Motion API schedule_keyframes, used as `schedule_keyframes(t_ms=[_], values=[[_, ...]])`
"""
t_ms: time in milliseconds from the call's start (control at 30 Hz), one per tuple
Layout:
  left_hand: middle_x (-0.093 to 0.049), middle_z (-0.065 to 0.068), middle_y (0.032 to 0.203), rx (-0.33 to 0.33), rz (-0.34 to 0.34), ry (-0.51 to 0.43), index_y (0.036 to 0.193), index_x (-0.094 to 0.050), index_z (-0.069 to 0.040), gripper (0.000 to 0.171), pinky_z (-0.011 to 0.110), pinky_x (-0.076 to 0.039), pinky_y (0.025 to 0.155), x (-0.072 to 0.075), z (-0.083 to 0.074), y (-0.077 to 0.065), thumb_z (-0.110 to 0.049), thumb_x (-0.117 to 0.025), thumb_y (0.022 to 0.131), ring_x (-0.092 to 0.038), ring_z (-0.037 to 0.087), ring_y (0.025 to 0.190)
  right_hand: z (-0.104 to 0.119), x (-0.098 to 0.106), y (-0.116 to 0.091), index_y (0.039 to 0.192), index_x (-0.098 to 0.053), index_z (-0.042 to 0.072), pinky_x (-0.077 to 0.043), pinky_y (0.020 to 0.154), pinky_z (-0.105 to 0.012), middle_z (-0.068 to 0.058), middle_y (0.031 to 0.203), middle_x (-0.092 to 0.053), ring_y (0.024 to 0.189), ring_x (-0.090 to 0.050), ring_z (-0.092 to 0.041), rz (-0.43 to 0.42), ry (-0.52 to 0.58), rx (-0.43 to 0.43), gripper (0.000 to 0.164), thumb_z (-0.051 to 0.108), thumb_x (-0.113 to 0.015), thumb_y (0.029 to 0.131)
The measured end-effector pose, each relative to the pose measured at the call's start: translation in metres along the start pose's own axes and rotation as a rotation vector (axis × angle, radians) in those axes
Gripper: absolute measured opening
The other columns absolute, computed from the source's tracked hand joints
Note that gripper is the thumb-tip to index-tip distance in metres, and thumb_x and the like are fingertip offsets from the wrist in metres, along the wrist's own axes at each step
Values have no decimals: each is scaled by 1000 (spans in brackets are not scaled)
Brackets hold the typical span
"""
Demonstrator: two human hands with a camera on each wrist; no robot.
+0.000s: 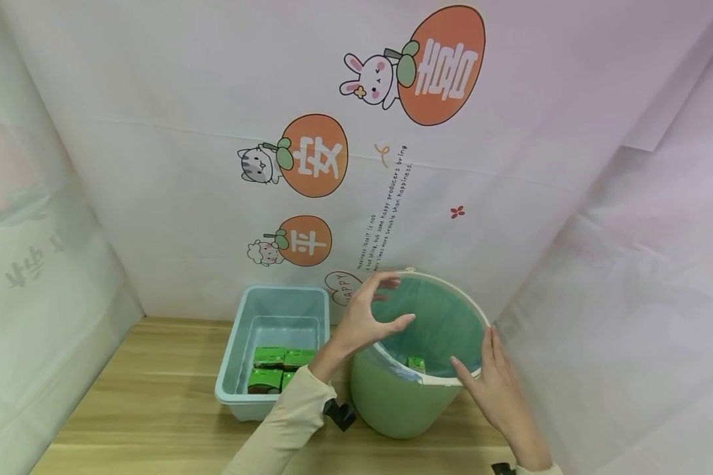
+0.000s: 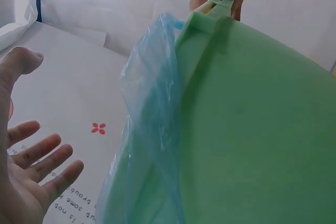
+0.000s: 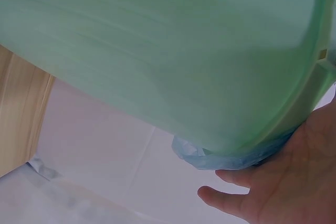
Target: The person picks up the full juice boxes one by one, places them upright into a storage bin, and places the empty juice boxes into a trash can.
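Observation:
A green trash bin (image 1: 398, 406) stands on the table, lined with a thin blue plastic bag (image 1: 436, 316) that folds over its rim. A pale ring (image 1: 451, 284) runs around the top. Inside lies a small green packet (image 1: 416, 364). My left hand (image 1: 361, 322) hovers at the bin's left rim, fingers spread and holding nothing; in the left wrist view it is apart from the bag (image 2: 152, 108). My right hand (image 1: 499, 382) rests against the right rim, its fingers fairly straight along the outside and the thumb over the edge. The right wrist view shows it beside the folded bag (image 3: 220, 158).
Left of the bin sits a light blue plastic basin (image 1: 228, 359) holding several green packs (image 1: 267, 379), partly hidden by my left forearm. Printed white cloth (image 1: 184, 198) hangs behind and on both sides of the wooden table (image 1: 131, 396).

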State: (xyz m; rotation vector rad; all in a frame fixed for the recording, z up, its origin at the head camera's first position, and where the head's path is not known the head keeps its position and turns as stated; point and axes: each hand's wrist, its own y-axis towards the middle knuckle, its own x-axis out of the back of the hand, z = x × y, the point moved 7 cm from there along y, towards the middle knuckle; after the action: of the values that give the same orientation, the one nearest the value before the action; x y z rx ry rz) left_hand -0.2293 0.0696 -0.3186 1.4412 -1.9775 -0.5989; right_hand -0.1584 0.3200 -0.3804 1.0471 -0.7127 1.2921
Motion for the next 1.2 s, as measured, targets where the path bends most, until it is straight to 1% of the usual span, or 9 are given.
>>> schedule_keyframes(t_ms=[100,200,333,433,600,633,767,1000,1200], values=[[-63,15,134,15,3,6,144,-55,-5,64,43,-57,103,2,2,-2,-14,-85,88,-59,37,128,0,0,-1,160,-2,-18,-22,114,-81,-38,169,3,145,-17,-70,-4,8,1,102,52,-55,108],[-62,14,136,25,14,15,145,-55,-5,64,42,-56,103,3,2,-4,-14,-85,89,-59,34,129,-1,0,-1,161,-1,-17,-21,114,-81,-37,169,4,146,-16,-70,-5,16,-1,102,52,-54,108],[-61,13,137,28,28,35,146,-54,-6,65,47,-56,104,6,3,-8,-15,-85,89,-59,31,130,-1,0,-1,161,0,-16,-19,116,-80,-36,170,6,147,-14,-69,-1,32,-6,102,53,-53,108],[-61,12,137,20,36,71,145,-54,-6,64,49,-56,104,9,1,-11,-15,-85,89,-59,30,129,-1,0,-1,161,1,-15,-19,116,-80,-36,170,7,147,-13,-69,1,40,-11,102,54,-52,108],[-62,11,135,0,44,145,144,-55,-6,65,44,-56,103,15,-2,-20,-16,-86,88,-60,26,128,-2,0,-1,161,2,-15,-22,114,-81,-37,169,7,146,-15,-70,3,34,-8,102,52,-53,108],[-62,10,135,1,48,163,144,-55,-6,65,43,-56,103,16,-1,-22,-17,-87,88,-60,26,128,-2,-1,-1,161,2,-15,-22,113,-81,-37,169,6,145,-16,-71,3,31,-6,102,52,-53,108],[-60,9,138,14,67,252,145,-55,-7,68,48,-56,101,23,0,-36,-21,-88,87,-59,25,126,-1,-2,0,161,2,-15,-23,113,-82,-37,169,6,144,-17,-71,13,21,-11,102,53,-52,108],[-58,10,144,44,84,368,145,-56,-6,69,50,-52,109,36,6,-63,-25,-88,88,-57,27,133,2,-4,1,161,-2,-16,-25,112,-81,-38,169,4,143,-20,-71,4,13,-8,99,52,-52,109],[-58,8,141,16,92,472,143,-57,-5,66,46,-55,106,40,6,-81,-30,-87,89,-59,25,130,1,-4,-1,161,0,-15,-24,110,-83,-35,169,12,144,-16,-71,1,40,-5,98,49,-52,109]])
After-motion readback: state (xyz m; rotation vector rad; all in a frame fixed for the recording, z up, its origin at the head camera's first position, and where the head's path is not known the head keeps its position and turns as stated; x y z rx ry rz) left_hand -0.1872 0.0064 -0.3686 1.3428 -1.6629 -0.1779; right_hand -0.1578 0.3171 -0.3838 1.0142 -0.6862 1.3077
